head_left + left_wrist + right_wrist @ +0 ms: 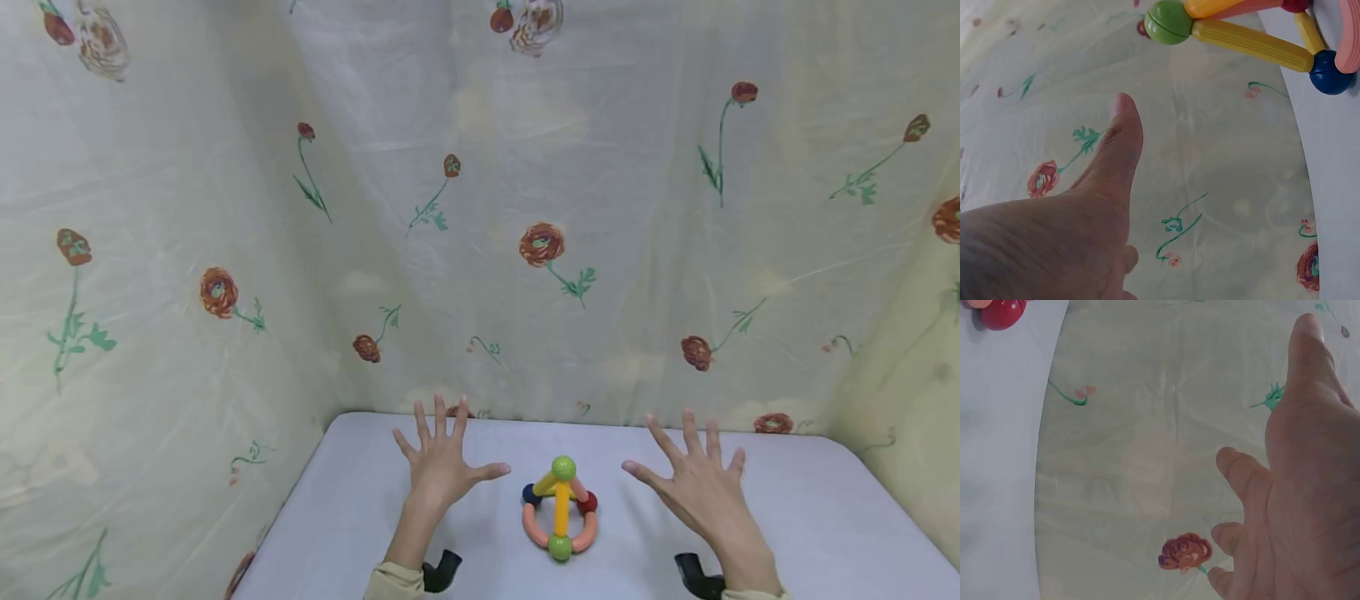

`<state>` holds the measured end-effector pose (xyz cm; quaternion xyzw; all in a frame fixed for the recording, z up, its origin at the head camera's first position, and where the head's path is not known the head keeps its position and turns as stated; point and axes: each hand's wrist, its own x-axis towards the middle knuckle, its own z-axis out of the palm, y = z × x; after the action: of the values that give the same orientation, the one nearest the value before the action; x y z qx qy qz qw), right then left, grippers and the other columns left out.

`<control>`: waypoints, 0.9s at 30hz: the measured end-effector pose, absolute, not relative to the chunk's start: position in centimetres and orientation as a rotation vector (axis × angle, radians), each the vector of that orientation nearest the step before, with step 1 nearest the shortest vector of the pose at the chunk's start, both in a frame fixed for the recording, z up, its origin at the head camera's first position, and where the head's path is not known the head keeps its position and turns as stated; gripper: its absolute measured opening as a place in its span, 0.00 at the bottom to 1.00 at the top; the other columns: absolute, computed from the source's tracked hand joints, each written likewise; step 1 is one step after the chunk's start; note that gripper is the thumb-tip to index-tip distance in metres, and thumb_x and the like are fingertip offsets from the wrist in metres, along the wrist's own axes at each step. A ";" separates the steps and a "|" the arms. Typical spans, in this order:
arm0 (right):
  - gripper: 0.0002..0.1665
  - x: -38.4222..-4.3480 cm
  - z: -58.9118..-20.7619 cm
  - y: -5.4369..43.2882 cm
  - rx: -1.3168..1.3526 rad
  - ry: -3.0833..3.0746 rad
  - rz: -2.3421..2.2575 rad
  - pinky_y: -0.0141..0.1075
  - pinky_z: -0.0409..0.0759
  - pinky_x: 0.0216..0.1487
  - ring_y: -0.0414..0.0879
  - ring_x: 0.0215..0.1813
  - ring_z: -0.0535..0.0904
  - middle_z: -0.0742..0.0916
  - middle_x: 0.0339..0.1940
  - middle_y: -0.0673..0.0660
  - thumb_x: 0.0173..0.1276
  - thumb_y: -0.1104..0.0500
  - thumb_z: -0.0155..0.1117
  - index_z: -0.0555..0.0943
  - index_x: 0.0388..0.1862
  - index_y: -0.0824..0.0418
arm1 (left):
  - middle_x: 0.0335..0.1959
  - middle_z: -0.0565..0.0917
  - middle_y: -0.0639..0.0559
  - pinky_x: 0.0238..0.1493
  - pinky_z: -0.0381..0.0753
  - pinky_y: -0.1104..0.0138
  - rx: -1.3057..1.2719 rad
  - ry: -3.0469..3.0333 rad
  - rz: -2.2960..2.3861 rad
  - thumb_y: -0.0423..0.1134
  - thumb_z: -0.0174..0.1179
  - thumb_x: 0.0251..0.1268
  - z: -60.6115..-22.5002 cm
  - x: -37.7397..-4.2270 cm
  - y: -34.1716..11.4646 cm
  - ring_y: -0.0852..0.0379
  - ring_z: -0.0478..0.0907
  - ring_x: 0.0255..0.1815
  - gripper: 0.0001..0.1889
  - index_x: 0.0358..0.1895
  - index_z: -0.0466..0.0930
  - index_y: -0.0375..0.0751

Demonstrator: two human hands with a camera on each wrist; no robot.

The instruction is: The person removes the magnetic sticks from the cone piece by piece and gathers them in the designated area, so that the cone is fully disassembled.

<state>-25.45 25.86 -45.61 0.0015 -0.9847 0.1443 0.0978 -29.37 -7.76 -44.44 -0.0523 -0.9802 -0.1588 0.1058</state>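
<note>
On the white table stands a small built structure of coloured rods and balls (561,508). A green ball (564,468) tops it, another green one is at the front, a dark blue ball (531,494) at the left and a red ball (587,502) at the right. Yellow and orange straight rods and pink curved rods join them. My left hand (437,467) is held to its left with fingers spread, apart from it. To its right my right hand (701,483) is likewise spread and holds nothing. Both thumbs point inward toward the structure.
The white table (345,517) has rounded back corners. A pale curtain (600,150) printed with red flowers hangs behind it and along both sides. Black curved pieces (442,572) show at both wrists, beside the beige sleeves (395,582).
</note>
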 end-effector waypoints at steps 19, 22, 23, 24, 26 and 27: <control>0.40 -27.6 -49.4 22.3 0.466 -2.781 1.004 0.63 0.70 0.60 0.63 0.67 0.70 0.76 0.66 0.63 0.59 0.37 0.67 0.73 0.66 0.55 | 0.71 0.67 0.44 0.67 0.65 0.45 -0.561 -2.703 -0.523 0.67 0.63 0.50 -45.1 -29.1 -3.7 0.44 0.65 0.70 0.52 0.76 0.52 0.51; 0.35 -27.9 -50.4 21.6 0.479 -2.711 1.174 0.56 0.75 0.59 0.58 0.63 0.75 0.81 0.61 0.58 0.59 0.41 0.69 0.76 0.62 0.54 | 0.66 0.73 0.47 0.62 0.71 0.49 -0.630 -2.660 -0.569 0.65 0.63 0.52 -45.1 -28.8 -2.8 0.49 0.71 0.65 0.47 0.74 0.59 0.49; 0.34 -28.0 -50.7 21.3 0.476 -2.694 1.227 0.53 0.76 0.59 0.57 0.62 0.76 0.81 0.60 0.57 0.59 0.42 0.69 0.77 0.62 0.54 | 0.65 0.75 0.48 0.60 0.72 0.50 -0.646 -2.653 -0.581 0.65 0.63 0.52 -45.1 -28.8 -2.6 0.50 0.73 0.64 0.45 0.73 0.60 0.50; 0.33 -28.1 -50.9 21.1 0.475 -2.681 1.274 0.52 0.78 0.58 0.56 0.61 0.77 0.81 0.60 0.56 0.59 0.43 0.70 0.77 0.61 0.55 | 0.64 0.75 0.49 0.59 0.73 0.51 -0.662 -2.649 -0.602 0.65 0.62 0.53 -45.1 -28.7 -2.3 0.50 0.74 0.62 0.44 0.72 0.62 0.49; 0.33 -28.2 -51.2 20.9 0.464 -2.661 1.366 0.50 0.78 0.58 0.55 0.60 0.77 0.82 0.60 0.56 0.59 0.45 0.70 0.77 0.61 0.55 | 0.62 0.77 0.49 0.57 0.75 0.53 -0.689 -2.651 -0.650 0.64 0.62 0.54 -45.2 -28.5 -1.9 0.51 0.75 0.60 0.43 0.72 0.64 0.49; 0.33 -28.2 -51.4 20.8 0.455 -2.659 1.405 0.49 0.78 0.59 0.55 0.61 0.77 0.81 0.60 0.56 0.59 0.45 0.71 0.77 0.61 0.55 | 0.60 0.78 0.48 0.56 0.76 0.53 -0.701 -2.652 -0.683 0.63 0.62 0.54 -45.2 -28.4 -1.7 0.51 0.76 0.59 0.42 0.71 0.65 0.48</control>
<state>-28.22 20.78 -51.38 0.1495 -0.8731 0.4614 0.0501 -28.39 -1.69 -45.24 -0.2448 -0.9266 -0.2385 0.1566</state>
